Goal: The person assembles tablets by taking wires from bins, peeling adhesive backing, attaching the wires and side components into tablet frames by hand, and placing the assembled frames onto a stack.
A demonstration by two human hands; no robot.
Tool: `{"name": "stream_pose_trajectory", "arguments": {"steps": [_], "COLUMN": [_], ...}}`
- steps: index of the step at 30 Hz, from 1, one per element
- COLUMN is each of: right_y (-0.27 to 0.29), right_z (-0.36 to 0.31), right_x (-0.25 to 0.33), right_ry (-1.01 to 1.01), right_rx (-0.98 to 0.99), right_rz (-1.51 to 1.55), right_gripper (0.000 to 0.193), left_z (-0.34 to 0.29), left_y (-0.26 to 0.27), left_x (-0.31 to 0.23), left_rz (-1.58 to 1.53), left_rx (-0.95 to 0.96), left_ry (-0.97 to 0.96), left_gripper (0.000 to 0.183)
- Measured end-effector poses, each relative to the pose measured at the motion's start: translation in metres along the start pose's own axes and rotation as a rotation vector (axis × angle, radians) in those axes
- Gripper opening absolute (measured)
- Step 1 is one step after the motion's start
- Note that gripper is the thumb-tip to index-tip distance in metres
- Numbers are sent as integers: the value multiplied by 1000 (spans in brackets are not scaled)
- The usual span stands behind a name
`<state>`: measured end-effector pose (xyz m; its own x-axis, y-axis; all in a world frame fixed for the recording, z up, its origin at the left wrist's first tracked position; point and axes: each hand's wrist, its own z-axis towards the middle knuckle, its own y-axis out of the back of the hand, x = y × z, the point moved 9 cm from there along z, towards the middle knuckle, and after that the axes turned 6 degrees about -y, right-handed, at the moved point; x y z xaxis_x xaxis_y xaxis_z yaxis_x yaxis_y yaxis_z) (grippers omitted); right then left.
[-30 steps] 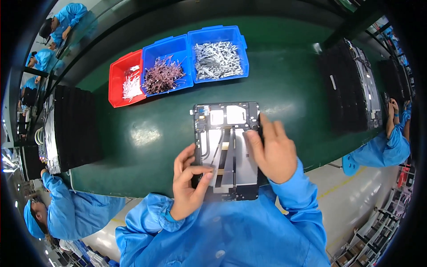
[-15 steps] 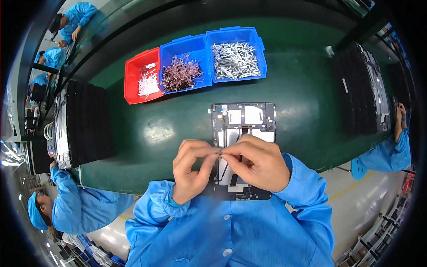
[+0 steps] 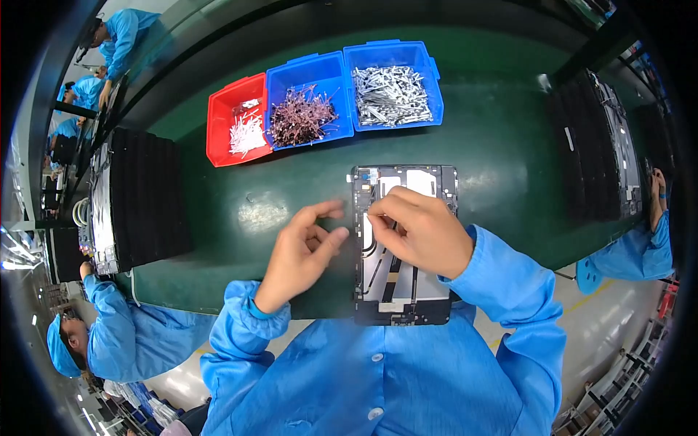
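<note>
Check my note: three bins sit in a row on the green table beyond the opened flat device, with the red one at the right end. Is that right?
Not quite: the red bin is at the left end, as the head view shows. The row on the green table beyond the opened flat device stands.

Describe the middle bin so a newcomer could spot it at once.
On the green table, beyond the open tablet, three bins stand side by side. The middle bin is blue, between a red bin and another blue bin. Its tangle of brownish wire-like pieces sets it apart; the other blue bin holds silvery pieces.
</note>
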<state>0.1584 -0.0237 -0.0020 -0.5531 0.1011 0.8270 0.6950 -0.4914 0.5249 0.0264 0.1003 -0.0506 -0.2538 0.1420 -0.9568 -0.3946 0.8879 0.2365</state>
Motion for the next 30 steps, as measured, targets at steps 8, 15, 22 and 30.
{"name": "stream_pose_trajectory", "arguments": {"steps": [8,15,22,30], "right_y": [-14,-15,-15,-15], "right_z": [3,4,1,0], "right_x": [-16,-16,-12,-14], "right_ry": [11,32,82,65], "right_rx": [9,-4,-24,-11], "right_rz": [-70,-99,-146,-177], "right_gripper": [9,10,8,10], "left_z": [28,32,34,34], "left_y": [-6,-6,-8,-9], "left_x": [20,22,22,23], "left_rz": [-240,-163,-133,-118], "left_rx": [107,121,115,127], "left_ry": [234,281,307,303], "left_gripper": [25,16,12,12]}}
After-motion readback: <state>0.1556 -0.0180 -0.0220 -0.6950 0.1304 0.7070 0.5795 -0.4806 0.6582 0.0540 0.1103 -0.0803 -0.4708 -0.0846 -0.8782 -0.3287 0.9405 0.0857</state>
